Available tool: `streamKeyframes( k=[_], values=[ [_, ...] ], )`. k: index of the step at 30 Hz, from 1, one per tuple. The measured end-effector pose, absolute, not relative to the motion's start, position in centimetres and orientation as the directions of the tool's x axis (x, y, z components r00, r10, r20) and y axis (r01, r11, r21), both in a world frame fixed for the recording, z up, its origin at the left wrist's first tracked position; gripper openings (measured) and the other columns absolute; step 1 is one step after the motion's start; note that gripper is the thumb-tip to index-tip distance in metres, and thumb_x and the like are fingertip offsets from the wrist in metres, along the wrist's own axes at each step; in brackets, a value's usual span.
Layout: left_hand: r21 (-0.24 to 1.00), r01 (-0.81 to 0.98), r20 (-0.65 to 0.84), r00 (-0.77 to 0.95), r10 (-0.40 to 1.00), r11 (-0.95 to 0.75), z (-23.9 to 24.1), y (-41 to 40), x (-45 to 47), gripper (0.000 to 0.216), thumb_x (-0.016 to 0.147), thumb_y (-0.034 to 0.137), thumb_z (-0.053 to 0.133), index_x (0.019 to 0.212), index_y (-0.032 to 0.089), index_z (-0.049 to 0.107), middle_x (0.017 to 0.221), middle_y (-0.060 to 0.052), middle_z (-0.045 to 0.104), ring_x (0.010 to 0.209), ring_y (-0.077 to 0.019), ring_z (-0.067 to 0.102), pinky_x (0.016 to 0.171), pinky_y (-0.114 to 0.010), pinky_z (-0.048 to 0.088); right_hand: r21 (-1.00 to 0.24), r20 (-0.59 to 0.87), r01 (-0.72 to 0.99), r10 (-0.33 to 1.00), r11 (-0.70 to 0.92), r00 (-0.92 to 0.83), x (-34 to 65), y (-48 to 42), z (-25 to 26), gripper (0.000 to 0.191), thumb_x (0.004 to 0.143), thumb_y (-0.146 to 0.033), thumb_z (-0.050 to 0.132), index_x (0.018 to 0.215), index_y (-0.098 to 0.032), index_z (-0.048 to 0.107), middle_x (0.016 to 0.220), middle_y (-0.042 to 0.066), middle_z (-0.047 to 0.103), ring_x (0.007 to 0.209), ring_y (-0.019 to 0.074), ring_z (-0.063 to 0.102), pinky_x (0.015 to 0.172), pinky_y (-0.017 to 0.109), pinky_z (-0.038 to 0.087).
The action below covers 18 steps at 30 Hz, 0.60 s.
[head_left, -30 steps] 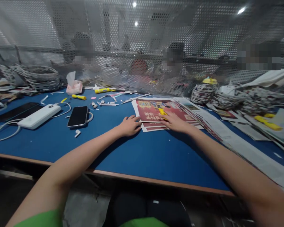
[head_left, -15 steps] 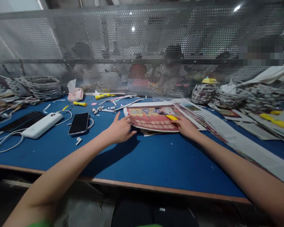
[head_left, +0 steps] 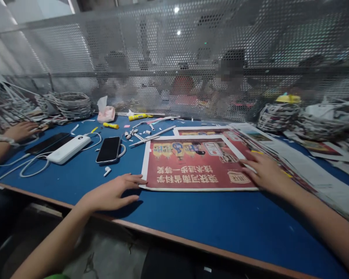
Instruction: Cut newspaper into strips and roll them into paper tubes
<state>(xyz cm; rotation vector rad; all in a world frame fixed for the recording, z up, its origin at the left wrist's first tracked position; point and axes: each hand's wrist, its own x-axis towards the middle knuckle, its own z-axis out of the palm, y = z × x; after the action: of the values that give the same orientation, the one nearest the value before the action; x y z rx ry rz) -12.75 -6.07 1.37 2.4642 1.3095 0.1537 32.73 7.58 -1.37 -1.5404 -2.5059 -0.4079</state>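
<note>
A newspaper sheet (head_left: 189, 162) with a red printed page lies flat on the blue table, its print upside down to me. My left hand (head_left: 116, 192) has its fingers stretched apart, the fingertips touching the sheet's lower left corner. At the right edge of the same sheet, my right hand (head_left: 266, 172) is closed around a slim yellow tool (head_left: 287, 174). Most of that tool is hidden in the palm, so its exact kind does not show. Another red newspaper page (head_left: 178, 131) sticks out behind the top sheet.
Long newspaper strips (head_left: 305, 162) lie on the right. A phone (head_left: 108, 150), a white power bank (head_left: 69, 149) with cables and an earbud (head_left: 107, 171) are at left. Behind are glue tubes (head_left: 110, 125), paper scraps and woven baskets (head_left: 72, 105). Another person's hand (head_left: 21, 131) rests far left.
A red newspaper sheet has come nearer the front edge, apart from the page behind. Both my hands moved nearer; the left opened out flat at its corner. The view turned slightly left.
</note>
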Motion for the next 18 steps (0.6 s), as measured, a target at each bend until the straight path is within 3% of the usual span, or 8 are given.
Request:
streamKeyframes(
  k=[3, 5, 8, 11, 15, 18],
  values=[
    [0.368, 0.798, 0.008, 0.51, 0.86, -0.477, 2.0, -5.3, -12.5, 0.029, 0.089, 0.031, 0.036, 0.086, 0.019, 0.062, 0.113, -0.005, 0.061, 0.104, -0.0171, 0.055, 0.089, -0.028, 0.041, 0.042, 0.142, 0.725, 0.715, 0.687, -0.685, 29.4, 5.2, -1.0, 0.046, 0.081, -0.043, 0.043, 0.124, -0.026, 0.051, 0.135, 0.006, 0.041, 0.121, 0.0234, 0.039, 0.097, 0.042, 0.035],
    [0.351, 0.81, 0.007, 0.5, 0.866, -0.47, 2.3, -4.1, -11.9, 0.03, 0.09, 0.032, 0.035, 0.101, 0.018, 0.058, 0.109, -0.006, 0.062, 0.099, -0.0165, 0.057, 0.086, -0.027, 0.042, -0.042, 0.054, 0.638, 0.639, 0.769, -0.767, 27.6, 3.7, -0.8, 0.051, 0.081, -0.048, 0.044, 0.128, -0.029, 0.045, 0.138, 0.004, 0.037, 0.125, 0.0245, 0.034, 0.1, 0.045, 0.032],
    [0.317, 0.79, -0.097, 0.578, 0.81, -0.526, 1.9, -1.3, -10.9, 0.042, 0.089, 0.036, 0.036, 0.126, 0.017, 0.042, 0.129, -0.008, 0.048, 0.116, -0.0189, 0.046, 0.094, -0.028, 0.036, -0.09, -0.014, 0.643, 0.644, 0.761, -0.765, 26.3, 2.5, -0.8, 0.05, 0.084, -0.048, 0.039, 0.13, -0.028, 0.043, 0.137, 0.005, 0.038, 0.126, 0.0259, 0.033, 0.099, 0.049, 0.033],
    [0.243, 0.84, -0.202, 0.532, 0.822, -0.485, 1.1, 2.8, -10.4, 0.056, 0.085, 0.046, 0.041, 0.132, 0.015, 0.034, 0.142, -0.011, 0.029, 0.126, -0.0224, 0.034, 0.1, -0.031, 0.029, -0.08, -0.029, 0.641, 0.641, 0.763, -0.767, 26.3, 2.6, -0.9, 0.049, 0.086, -0.048, 0.035, 0.129, -0.027, 0.044, 0.137, 0.004, 0.038, 0.126, 0.025, 0.033, 0.099, 0.048, 0.033],
    [0.242, 0.9, -0.153, 0.404, 0.902, -0.362, 0.0, 8.5, -11.0, 0.049, 0.084, 0.04, 0.043, 0.126, 0.014, 0.039, 0.14, -0.014, 0.033, 0.122, -0.0227, 0.039, 0.098, -0.031, 0.031, -0.063, 0.014, 0.615, 0.617, 0.786, -0.787, 26.7, 3.3, -1.0, 0.046, 0.087, -0.045, 0.034, 0.125, -0.024, 0.05, 0.133, 0.005, 0.044, 0.123, 0.0241, 0.038, 0.098, 0.047, 0.035],
    [0.28, 0.938, -0.046, 0.227, 0.973, -0.206, -0.9, 11.2, -11.7, 0.046, 0.086, 0.035, 0.039, 0.121, 0.007, 0.04, 0.138, -0.021, 0.031, 0.129, -0.0285, 0.027, 0.101, -0.041, 0.024, -0.078, 0.073, 0.592, 0.597, 0.802, -0.799, 26.9, 3.5, -1.2, 0.043, 0.087, -0.042, 0.035, 0.12, -0.023, 0.055, 0.128, 0.006, 0.049, 0.119, 0.023, 0.043, 0.097, 0.044, 0.037]
  ],
)
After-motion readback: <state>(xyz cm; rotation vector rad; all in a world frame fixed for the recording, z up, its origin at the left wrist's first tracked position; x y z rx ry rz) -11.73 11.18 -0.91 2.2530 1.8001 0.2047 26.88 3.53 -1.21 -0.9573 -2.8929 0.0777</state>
